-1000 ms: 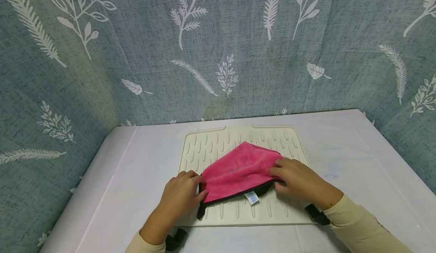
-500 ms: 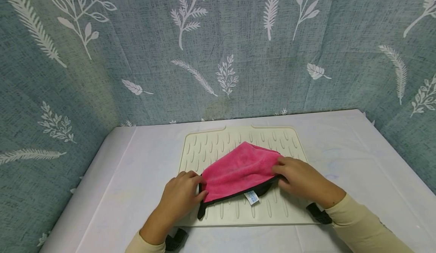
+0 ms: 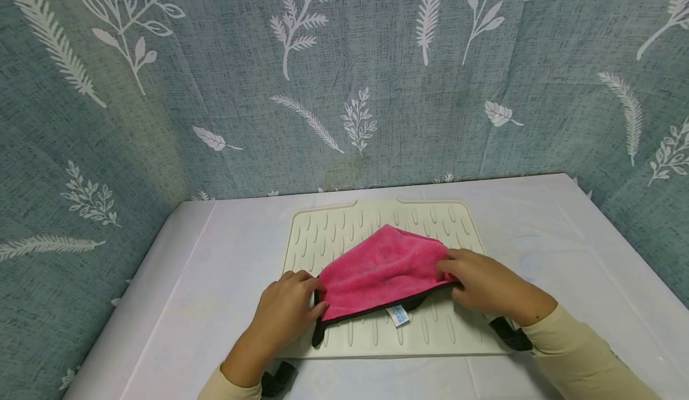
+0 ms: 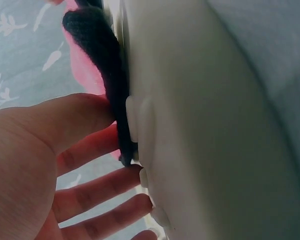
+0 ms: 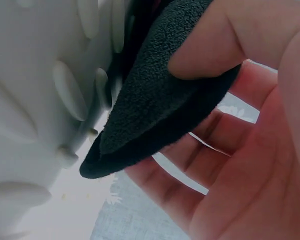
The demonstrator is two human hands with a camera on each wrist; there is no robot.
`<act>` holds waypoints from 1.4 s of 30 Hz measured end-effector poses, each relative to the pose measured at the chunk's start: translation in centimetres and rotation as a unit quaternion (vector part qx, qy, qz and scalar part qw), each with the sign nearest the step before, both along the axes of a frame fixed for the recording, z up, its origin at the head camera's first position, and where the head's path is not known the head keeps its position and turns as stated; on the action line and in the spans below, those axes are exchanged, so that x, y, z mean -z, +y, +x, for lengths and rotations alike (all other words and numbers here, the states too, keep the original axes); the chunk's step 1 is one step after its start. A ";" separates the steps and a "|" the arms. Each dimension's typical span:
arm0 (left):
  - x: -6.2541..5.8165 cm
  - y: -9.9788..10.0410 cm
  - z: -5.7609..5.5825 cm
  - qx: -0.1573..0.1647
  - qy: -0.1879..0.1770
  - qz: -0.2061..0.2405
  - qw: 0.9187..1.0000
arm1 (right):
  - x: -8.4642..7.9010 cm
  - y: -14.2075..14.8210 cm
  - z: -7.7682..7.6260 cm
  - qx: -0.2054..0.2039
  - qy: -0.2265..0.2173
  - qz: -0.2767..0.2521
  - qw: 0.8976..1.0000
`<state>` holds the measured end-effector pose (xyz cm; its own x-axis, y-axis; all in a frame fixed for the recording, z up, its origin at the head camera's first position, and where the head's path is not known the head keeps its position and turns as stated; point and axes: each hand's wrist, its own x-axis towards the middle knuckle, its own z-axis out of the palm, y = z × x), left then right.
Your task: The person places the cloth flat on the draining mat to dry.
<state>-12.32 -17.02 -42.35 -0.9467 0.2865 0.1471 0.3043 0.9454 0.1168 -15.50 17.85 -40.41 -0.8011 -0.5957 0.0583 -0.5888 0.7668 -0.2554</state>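
Note:
A pink cloth [image 3: 377, 274] with a black edge and dark underside lies folded and rumpled on a cream ridged mat [image 3: 371, 343]. My left hand [image 3: 287, 307] holds its left corner, thumb and index finger at the black edge [image 4: 112, 75]; the other fingertips touch the mat in the left wrist view. At the cloth's right end, my right hand [image 3: 484, 280] pinches the border between thumb and fingers. The right wrist view shows the dark underside [image 5: 155, 95] under my thumb, the flap raised off the mat. A white tag [image 3: 398, 315] sticks out from the front edge.
The mat lies on a white-covered table [image 3: 231, 250]. A grey-green curtain [image 3: 344, 77] with white leaf prints stands behind the table and along both sides. Black straps [image 3: 511, 333] with wrist cameras sit below each wrist.
My right hand has shifted to the right, drawing the cloth's right end with it, so less of the dark underside shows near the tag. The left hand has stayed in place.

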 end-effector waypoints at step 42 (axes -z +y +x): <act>0.0 -0.1 0.7 0.049 -0.006 -0.034 0.998 | 0.7 2.0 1.7 -0.010 -0.068 -0.028 0.997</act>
